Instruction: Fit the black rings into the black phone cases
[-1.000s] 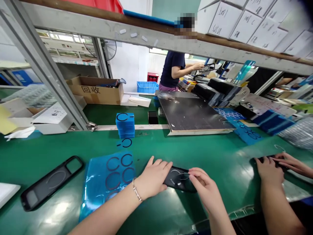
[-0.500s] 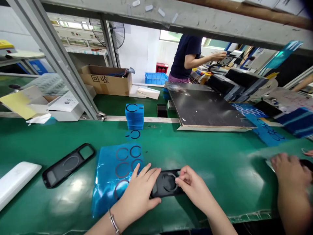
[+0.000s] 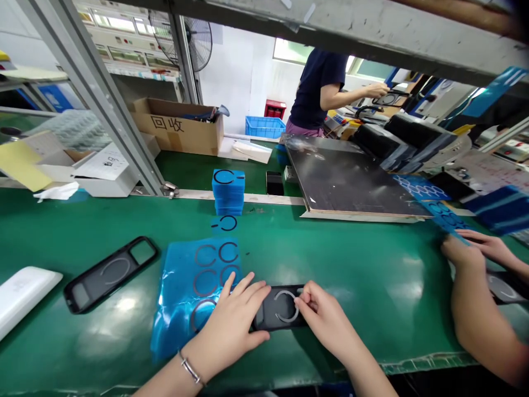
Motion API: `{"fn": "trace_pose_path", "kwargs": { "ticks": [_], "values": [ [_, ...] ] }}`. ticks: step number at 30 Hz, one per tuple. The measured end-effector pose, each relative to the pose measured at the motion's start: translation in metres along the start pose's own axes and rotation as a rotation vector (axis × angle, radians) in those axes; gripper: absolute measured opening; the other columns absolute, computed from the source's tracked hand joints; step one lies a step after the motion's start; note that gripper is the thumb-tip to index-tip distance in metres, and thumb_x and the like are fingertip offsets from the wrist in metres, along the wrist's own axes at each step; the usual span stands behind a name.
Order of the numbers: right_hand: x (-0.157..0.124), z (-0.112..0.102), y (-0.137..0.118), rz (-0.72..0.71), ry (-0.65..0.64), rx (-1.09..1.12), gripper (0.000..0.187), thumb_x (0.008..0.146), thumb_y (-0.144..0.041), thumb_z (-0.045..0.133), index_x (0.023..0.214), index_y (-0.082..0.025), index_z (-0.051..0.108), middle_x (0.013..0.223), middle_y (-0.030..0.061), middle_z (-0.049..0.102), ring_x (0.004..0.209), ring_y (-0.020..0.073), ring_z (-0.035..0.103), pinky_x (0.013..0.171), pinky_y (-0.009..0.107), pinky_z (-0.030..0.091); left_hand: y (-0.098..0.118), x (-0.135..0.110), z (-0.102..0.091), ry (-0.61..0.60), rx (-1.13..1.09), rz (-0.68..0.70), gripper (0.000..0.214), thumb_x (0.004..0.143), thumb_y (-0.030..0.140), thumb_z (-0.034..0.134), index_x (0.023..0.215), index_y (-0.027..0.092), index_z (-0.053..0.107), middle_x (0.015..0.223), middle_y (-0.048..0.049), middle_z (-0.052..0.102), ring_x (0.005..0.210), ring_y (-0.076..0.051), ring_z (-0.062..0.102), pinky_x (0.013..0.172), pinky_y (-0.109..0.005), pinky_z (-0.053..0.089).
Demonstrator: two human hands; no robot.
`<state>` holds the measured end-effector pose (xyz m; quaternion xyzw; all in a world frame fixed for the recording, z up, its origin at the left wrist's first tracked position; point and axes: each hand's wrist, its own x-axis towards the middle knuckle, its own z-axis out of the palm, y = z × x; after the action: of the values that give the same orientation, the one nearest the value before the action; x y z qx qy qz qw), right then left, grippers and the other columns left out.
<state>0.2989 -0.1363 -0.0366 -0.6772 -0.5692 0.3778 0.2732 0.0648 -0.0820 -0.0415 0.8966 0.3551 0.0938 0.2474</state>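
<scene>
A black phone case (image 3: 266, 315) lies on the green bench. My left hand (image 3: 231, 311) rests over its left end, fingers spread along the top and thumb at the near edge, holding it down. With thumb and index finger pinched, my right hand (image 3: 318, 309) grips the right side of a thin grey C-shaped ring (image 3: 285, 306) at the case's inner face. Whether the ring is fully seated there I cannot tell. Under and beside my left hand is a blue film sheet (image 3: 173, 309) bearing several dark rings. Another black phone case (image 3: 107, 275) lies further left.
A stack of blue film pieces (image 3: 228, 193) stands behind the sheet. At far left lies a white block-like object (image 3: 27, 298). A dark board (image 3: 351, 182) sits at back right. A co-worker's hands (image 3: 465, 251) work at the right, and another person (image 3: 320, 91) stands beyond.
My right hand stays pinched at the ring, which now shows lighter grey. The co-worker's hands at right have moved back toward a blue film strip. The view has shifted slightly.
</scene>
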Motion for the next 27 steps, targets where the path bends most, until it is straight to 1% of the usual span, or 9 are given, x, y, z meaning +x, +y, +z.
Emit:
{"fn": "trace_pose_path", "kwargs": {
  "ticks": [3, 7, 11, 15, 18, 21, 24, 25, 27],
  "values": [
    [-0.001, 0.001, -0.003, -0.032, 0.018, -0.060, 0.020, 0.091, -0.031, 0.048, 0.076, -0.025, 0.037, 0.061, -0.0079, 0.043, 0.054, 0.0122, 0.043, 0.052, 0.023, 0.035, -0.001, 0.000, 0.000, -0.016, 0.012, 0.001, 0.077, 0.075, 0.034, 0.079, 0.144, 0.027, 0.046, 0.148, -0.0091, 0.052, 0.144, -0.036, 0.036, 0.118, -0.069, 0.017],
    [-0.002, 0.002, -0.007, -0.079, 0.031, -0.169, 0.019, 0.093, -0.027, 0.044, 0.076, -0.026, 0.035, 0.059, -0.0078, 0.044, 0.051, 0.0127, 0.044, 0.050, 0.023, 0.033, 0.001, 0.001, -0.002, -0.057, 0.065, 0.016, 0.074, 0.075, 0.032, 0.080, 0.142, 0.032, 0.049, 0.150, -0.0073, 0.050, 0.144, -0.038, 0.035, 0.115, -0.072, 0.018],
    [-0.002, 0.005, -0.008, -0.178, 0.051, -0.299, 0.019, 0.093, -0.021, 0.041, 0.075, -0.025, 0.036, 0.067, -0.0031, 0.049, 0.061, 0.0159, 0.050, 0.057, 0.026, 0.037, 0.006, 0.003, -0.005, -0.091, 0.148, 0.034, 0.067, 0.076, 0.033, 0.080, 0.139, 0.036, 0.054, 0.149, -0.0100, 0.051, 0.142, -0.041, 0.037, 0.111, -0.075, 0.021],
    [0.001, 0.008, -0.004, -0.288, 0.063, -0.412, 0.019, 0.092, -0.013, 0.039, 0.077, -0.023, 0.046, 0.072, 0.0012, 0.053, 0.069, 0.0194, 0.053, 0.063, 0.030, 0.041, 0.008, 0.006, -0.006, -0.064, 0.189, 0.060, 0.058, 0.080, 0.046, 0.075, 0.134, 0.034, 0.059, 0.143, -0.0124, 0.055, 0.137, -0.042, 0.043, 0.112, -0.075, 0.018],
    [0.001, 0.008, 0.002, -0.353, 0.079, -0.465, 0.022, 0.094, -0.011, 0.039, 0.080, -0.021, 0.054, 0.074, 0.0038, 0.058, 0.073, 0.0208, 0.055, 0.067, 0.033, 0.045, 0.009, 0.008, -0.005, -0.049, 0.225, 0.074, 0.058, 0.081, 0.053, 0.072, 0.134, 0.032, 0.059, 0.140, -0.0136, 0.057, 0.134, -0.041, 0.046, 0.113, -0.074, 0.015],
    [-0.003, 0.006, 0.008, -0.427, 0.094, -0.483, 0.020, 0.097, -0.015, 0.044, 0.094, -0.019, 0.063, 0.089, 0.0079, 0.065, 0.088, 0.0233, 0.059, 0.080, 0.040, 0.050, 0.010, 0.008, -0.007, -0.057, 0.243, 0.089, 0.059, 0.082, 0.054, 0.071, 0.135, 0.032, 0.058, 0.140, -0.0134, 0.057, 0.133, -0.040, 0.046, 0.114, -0.073, 0.016],
    [-0.009, 0.005, 0.013, -0.521, 0.156, -0.520, 0.024, 0.098, -0.017, 0.047, 0.113, -0.017, 0.066, 0.103, 0.0117, 0.067, 0.101, 0.0266, 0.058, 0.089, 0.046, 0.051, 0.010, 0.009, -0.009, -0.078, 0.238, 0.087, 0.058, 0.082, 0.055, 0.070, 0.134, 0.033, 0.058, 0.140, -0.0123, 0.057, 0.133, -0.040, 0.046, 0.113, -0.072, 0.017],
    [-0.011, 0.005, 0.013, -0.546, 0.166, -0.531, 0.025, 0.097, -0.017, 0.048, 0.115, -0.016, 0.067, 0.103, 0.0123, 0.067, 0.102, 0.0271, 0.057, 0.089, 0.047, 0.052, 0.010, 0.009, -0.010, -0.080, 0.239, 0.084, 0.058, 0.082, 0.056, 0.069, 0.134, 0.033, 0.058, 0.140, -0.0121, 0.057, 0.133, -0.040, 0.046, 0.113, -0.072, 0.017],
    [-0.012, 0.004, 0.012, -0.574, 0.149, -0.528, 0.024, 0.096, -0.016, 0.050, 0.112, -0.015, 0.069, 0.100, 0.0122, 0.068, 0.100, 0.0267, 0.058, 0.088, 0.045, 0.054, 0.009, 0.009, -0.009, -0.072, 0.248, 0.083, 0.057, 0.083, 0.056, 0.068, 0.134, 0.033, 0.058, 0.141, -0.0121, 0.057, 0.134, -0.039, 0.046, 0.113, -0.073, 0.017]
  ]
}}
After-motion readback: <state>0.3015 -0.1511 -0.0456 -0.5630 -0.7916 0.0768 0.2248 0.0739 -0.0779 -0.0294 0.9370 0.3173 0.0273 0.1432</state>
